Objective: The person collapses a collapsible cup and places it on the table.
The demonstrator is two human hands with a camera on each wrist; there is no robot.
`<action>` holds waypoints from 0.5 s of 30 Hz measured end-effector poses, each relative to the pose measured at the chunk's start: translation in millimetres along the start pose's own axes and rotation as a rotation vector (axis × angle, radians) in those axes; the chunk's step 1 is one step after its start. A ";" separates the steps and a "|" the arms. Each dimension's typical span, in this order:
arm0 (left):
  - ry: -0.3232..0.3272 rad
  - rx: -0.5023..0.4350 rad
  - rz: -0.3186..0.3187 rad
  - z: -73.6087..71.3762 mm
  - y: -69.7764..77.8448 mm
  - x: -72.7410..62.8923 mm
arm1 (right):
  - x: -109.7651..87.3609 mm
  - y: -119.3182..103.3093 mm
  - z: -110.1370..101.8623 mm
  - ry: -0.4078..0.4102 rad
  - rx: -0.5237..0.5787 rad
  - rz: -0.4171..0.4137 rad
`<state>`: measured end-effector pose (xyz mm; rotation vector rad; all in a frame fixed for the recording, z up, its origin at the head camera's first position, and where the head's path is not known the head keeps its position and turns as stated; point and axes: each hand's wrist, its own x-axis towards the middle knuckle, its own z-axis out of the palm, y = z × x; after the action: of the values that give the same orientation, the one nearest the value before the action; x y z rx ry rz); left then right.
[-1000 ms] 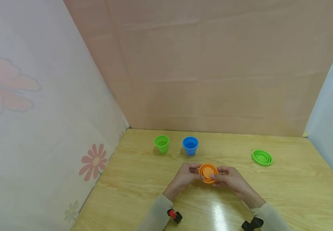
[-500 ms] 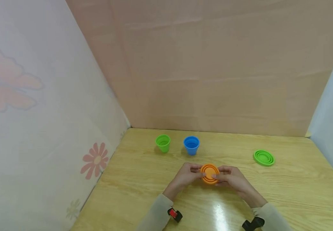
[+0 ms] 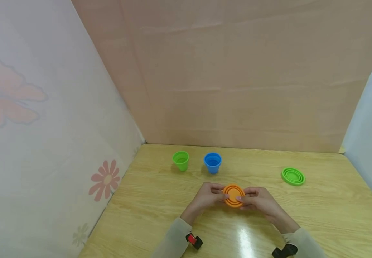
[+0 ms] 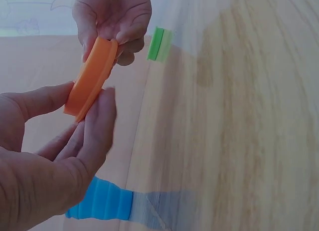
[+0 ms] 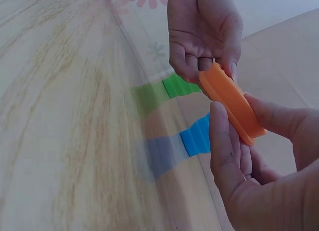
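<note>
Between both hands, a flattened orange collapsible cup (image 3: 234,196) is held above the table, its ringed face turned toward the head camera. My left hand (image 3: 206,196) pinches its left edge, thumb on the face and fingers behind. From the right side my right hand (image 3: 260,201) pinches it the same way, the thumb reaching over the rings. Seen edge-on in the left wrist view, the orange cup (image 4: 92,77) is a thin disc with fingertips on both its sides. Beyond the hands stand an expanded blue cup (image 3: 213,163) and an expanded green cup (image 3: 181,161).
A flattened green collapsible cup (image 3: 293,176) lies at the right of the wooden table (image 3: 147,208). A tan cloth (image 3: 237,79) rises behind the table's far edge. A white patterned wall (image 3: 60,118) borders the left side, another pale one the right.
The hands and the orange cup stay in almost the same place, with the left thumb now further over the cup's face. The other cups stand where they were.
</note>
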<state>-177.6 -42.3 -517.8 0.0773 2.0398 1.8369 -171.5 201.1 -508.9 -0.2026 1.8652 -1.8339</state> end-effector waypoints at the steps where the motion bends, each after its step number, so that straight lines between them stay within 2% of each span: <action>1: -0.005 -0.020 0.000 0.7 0.2 0.3 | -0.8 -0.1 -1.1 -0.006 0.000 -0.004; 8: 0.019 -0.064 -0.017 4.0 0.0 -1.4 | -1.1 2.3 -3.6 -0.034 0.024 0.008; 15: 0.007 -0.135 -0.035 5.3 -1.9 0.1 | -0.9 5.2 -4.9 -0.055 0.024 0.004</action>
<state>-175.5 -37.5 -519.9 -0.0022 1.9035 1.9502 -171.6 206.2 -513.9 -0.2384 1.8042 -1.8291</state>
